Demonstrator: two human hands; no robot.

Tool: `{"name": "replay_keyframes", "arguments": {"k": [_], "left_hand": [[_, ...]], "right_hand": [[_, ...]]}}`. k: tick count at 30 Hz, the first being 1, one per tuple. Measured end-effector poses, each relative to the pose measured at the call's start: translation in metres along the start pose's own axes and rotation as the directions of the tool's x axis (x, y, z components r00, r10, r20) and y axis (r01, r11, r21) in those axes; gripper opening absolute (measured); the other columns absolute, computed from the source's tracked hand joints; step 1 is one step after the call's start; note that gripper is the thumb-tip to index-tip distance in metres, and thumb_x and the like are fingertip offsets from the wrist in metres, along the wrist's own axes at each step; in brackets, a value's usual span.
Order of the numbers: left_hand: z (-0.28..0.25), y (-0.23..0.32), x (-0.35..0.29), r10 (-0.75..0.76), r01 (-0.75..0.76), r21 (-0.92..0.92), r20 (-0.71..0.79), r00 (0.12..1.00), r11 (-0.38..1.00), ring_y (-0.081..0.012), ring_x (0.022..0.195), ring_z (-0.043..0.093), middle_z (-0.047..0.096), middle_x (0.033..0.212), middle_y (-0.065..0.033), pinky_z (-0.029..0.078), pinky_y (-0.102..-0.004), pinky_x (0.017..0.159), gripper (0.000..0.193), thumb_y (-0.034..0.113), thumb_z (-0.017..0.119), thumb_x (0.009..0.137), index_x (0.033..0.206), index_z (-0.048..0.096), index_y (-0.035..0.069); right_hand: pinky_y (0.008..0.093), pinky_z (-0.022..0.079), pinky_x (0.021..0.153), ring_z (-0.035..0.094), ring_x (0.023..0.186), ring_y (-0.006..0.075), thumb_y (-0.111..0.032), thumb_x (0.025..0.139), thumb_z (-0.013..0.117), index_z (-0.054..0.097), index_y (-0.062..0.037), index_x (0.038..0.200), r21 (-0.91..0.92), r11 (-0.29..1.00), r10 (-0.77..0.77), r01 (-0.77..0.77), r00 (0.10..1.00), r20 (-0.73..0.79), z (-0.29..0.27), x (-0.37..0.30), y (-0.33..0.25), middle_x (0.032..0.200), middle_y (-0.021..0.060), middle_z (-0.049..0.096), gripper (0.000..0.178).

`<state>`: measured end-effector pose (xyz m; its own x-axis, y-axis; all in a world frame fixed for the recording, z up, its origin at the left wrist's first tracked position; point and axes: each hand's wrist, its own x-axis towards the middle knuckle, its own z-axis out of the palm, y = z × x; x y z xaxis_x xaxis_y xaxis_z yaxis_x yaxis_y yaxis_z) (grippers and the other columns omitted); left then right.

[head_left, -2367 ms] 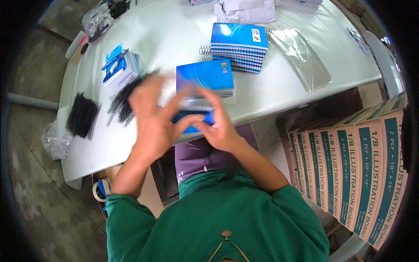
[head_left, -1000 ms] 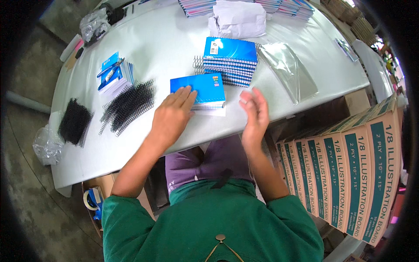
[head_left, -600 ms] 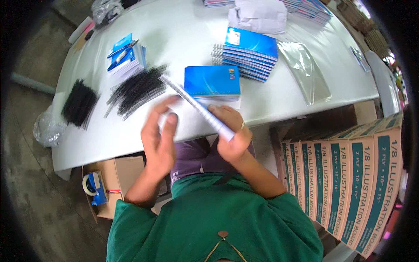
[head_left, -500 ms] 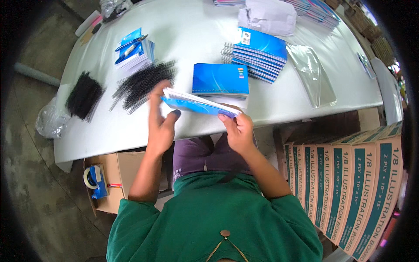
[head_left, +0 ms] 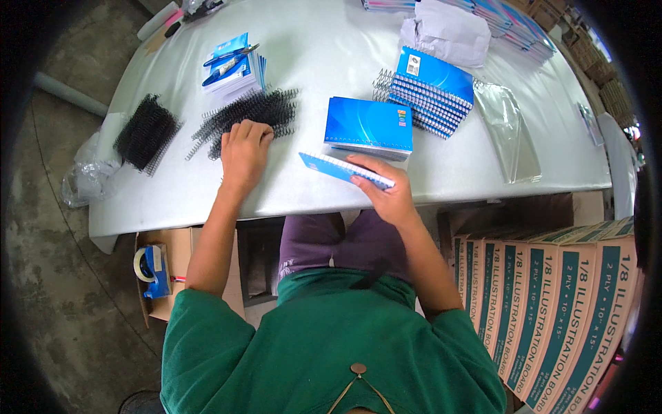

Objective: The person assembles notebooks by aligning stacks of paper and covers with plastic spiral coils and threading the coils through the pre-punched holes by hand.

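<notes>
My right hand [head_left: 387, 188] grips a thin blue-covered notebook [head_left: 338, 170] by its right end, tilted above the near table edge with a row of punched holes along one side. Over at the left, my left hand [head_left: 245, 153] rests on a pile of black spiral binding coils [head_left: 252, 114], fingers curled down at its near edge; what they pinch is hidden. Beyond the held notebook lies a stack of blue notebooks [head_left: 369, 125] with holes along the near edge. A taller stack of coil-bound blue notebooks [head_left: 434, 90] stands to its right.
Another bundle of black coils [head_left: 147, 134] lies far left. Pens rest on a stack of small blue-covered pads [head_left: 234, 76]. Clear plastic sleeves [head_left: 510, 134] lie at the right, crumpled white paper [head_left: 445, 31] behind. Cartons [head_left: 545, 303] stand right of my lap; an open box holds a tape dispenser [head_left: 157, 270].
My left hand has let go of the notebook and moved onto the coil pile. My right hand keeps the notebook, now lower and more closed. The view has shifted slightly.
</notes>
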<state>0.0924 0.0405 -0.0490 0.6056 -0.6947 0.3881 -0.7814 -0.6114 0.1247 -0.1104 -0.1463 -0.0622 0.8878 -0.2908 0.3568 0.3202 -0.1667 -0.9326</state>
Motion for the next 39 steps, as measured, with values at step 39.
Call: {"name": "replay_keyframes", "arguments": {"k": [39], "left_hand": [[-0.039,0.035,0.005,0.043,0.307,-0.818,0.374,0.927,0.487,-0.0067,0.063,0.045,0.049,0.072,0.0023,0.039,-0.0216,0.057,0.014,0.012,0.059,0.087,0.087,0.048,0.005]], "right_hand": [[0.0256,0.046,0.082,0.059,0.092,0.0116,-0.001,0.083,0.06,0.062,0.0007,0.109,0.023,1.0,0.002,-0.001,0.999,-0.036,-0.001,0.0,0.014,0.103,0.0094,0.066,0.026]]}}
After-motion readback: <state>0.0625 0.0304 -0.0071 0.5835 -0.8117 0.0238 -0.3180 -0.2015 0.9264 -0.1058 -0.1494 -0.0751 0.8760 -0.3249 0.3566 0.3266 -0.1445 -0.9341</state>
